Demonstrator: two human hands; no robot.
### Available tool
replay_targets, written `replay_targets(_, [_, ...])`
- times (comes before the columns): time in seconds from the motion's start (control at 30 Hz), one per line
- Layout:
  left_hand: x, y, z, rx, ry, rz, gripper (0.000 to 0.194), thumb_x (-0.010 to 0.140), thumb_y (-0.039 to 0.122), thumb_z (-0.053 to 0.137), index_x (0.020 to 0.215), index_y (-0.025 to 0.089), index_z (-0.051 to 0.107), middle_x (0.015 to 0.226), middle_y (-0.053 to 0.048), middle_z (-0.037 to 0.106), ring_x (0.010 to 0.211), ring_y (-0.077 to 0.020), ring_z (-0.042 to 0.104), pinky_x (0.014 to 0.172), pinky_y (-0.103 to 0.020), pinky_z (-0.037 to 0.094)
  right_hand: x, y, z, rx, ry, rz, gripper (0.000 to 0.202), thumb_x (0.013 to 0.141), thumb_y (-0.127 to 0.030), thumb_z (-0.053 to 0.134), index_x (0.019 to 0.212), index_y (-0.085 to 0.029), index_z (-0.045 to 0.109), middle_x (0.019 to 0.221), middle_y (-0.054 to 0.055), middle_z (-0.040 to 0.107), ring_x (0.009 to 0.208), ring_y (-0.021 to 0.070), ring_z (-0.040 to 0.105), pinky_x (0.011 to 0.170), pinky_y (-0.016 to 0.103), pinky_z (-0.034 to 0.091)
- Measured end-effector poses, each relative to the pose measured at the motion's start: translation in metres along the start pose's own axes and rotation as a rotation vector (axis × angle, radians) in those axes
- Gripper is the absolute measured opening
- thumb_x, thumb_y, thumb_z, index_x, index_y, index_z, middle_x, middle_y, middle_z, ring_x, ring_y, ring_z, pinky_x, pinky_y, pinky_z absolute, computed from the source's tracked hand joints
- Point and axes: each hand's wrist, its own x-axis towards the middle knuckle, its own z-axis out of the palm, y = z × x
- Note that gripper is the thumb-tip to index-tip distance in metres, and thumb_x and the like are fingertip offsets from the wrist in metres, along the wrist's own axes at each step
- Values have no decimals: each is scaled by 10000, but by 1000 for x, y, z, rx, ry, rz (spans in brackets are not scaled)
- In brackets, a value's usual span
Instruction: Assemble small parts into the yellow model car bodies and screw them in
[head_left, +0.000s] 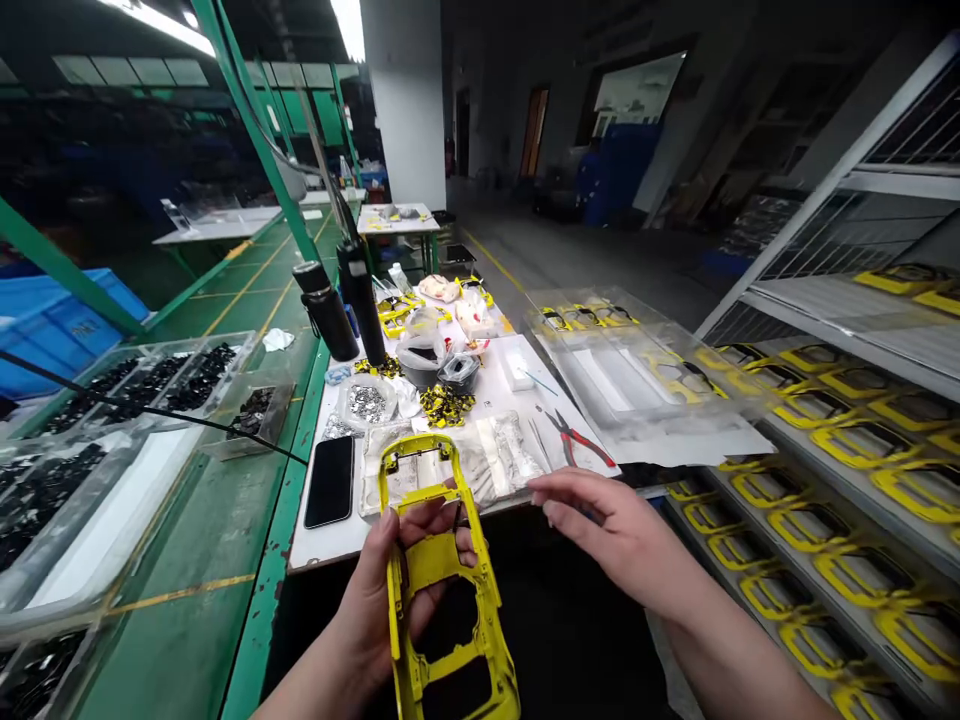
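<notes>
My left hand (373, 575) is closed around a yellow plastic frame (446, 660) with several large openings, held upright and slightly tilted before the bench edge. The thumb lies on its left rail and fingers show through the openings. To the right, my right hand (592, 515) hovers at the bench's front edge, apart from the frame, its fingers loosely stretched and nothing visible in them. Beyond the hands are red-handled pliers (581, 440), tweezers (538, 440) and a clear bag (495, 455). A black phone (330, 482) lies on the left of the white bench (319, 548).
Yellow-black small parts (447, 403), a bag of silvery pieces (367, 402) and a black bottle (326, 310) stand farther back. At right, a rack (810, 250) holds rows of yellow frames (847, 445). Bins of black parts (199, 385) line the left.
</notes>
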Motion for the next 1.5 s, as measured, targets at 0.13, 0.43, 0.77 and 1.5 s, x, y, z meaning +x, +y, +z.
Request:
replay_targets(0.13, [-10, -7, 15, 25, -80, -32, 613, 814, 770, 891, 1093, 225, 919, 1283, -169, 846, 1034, -315, 825, 944, -432, 692, -23, 11, -19, 104, 95, 32, 567, 1049, -732, 703, 1191, -207, 863, 1027, 103, 821, 909, 252, 773, 848, 376, 655])
replay_targets(0.43, [-17, -9, 31, 79, -237, -28, 709, 925, 813, 745, 1254, 205, 900, 1359, -157, 815, 1079, -278, 801, 957, -368, 671, 6, 103, -39, -506, 363, 234, 523, 1073, -548, 612, 1346, -140, 793, 1400, 207, 749, 1335, 399, 688, 1204, 543, 535])
replay_targets(0.77, [13, -6, 28, -4, -203, -33, 708, 686, 732, 1009, 1112, 175, 912, 1165, -127, 826, 861, -231, 749, 836, -369, 686, 45, 133, -22, -834, 291, 395, 717, 1034, -481, 770, 1642, -143, 592, 1695, 246, 518, 1551, 460, 479, 1271, 593, 398])
replay_targets(1.5, [65, -24, 1, -102, -282, -122, 805, 776, 549, 1024, 1500, 377, 716, 1495, -116, 686, 1077, -231, 677, 857, -361, 614, -17, 53, -17, -288, 87, 242, 450, 1046, -397, 678, 1477, -267, 661, 1473, 76, 705, 1304, 254, 720, 1104, 384, 600])
